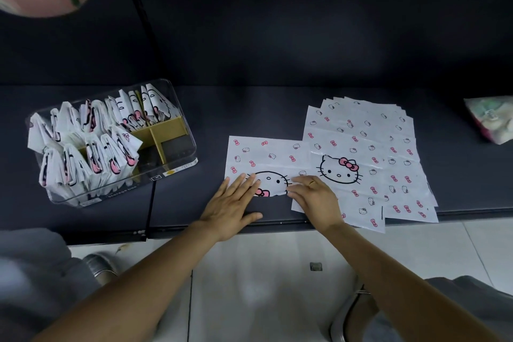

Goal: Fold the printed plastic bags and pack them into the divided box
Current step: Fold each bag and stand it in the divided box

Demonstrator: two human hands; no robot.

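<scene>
A white plastic bag (266,155) printed with pink bows and a cat face lies flat, folded over, near the front of the dark table. My left hand (233,203) rests flat on its lower left edge, fingers spread. My right hand (313,194) presses fingertips on the bag's lower right corner, partly over a stack of unfolded printed bags (372,147) lying to the right. The clear divided box (177,108) stands at the left, with several folded bags upright in most of its compartments; its right-hand compartments show bare yellow dividers.
A dark back wall rises behind the table (277,108). A wrapped pastel packet (491,119) lies at the far right. White tags hang at the top. A black cable (151,203) runs down past the box. Tiled floor and my knees show below the table edge.
</scene>
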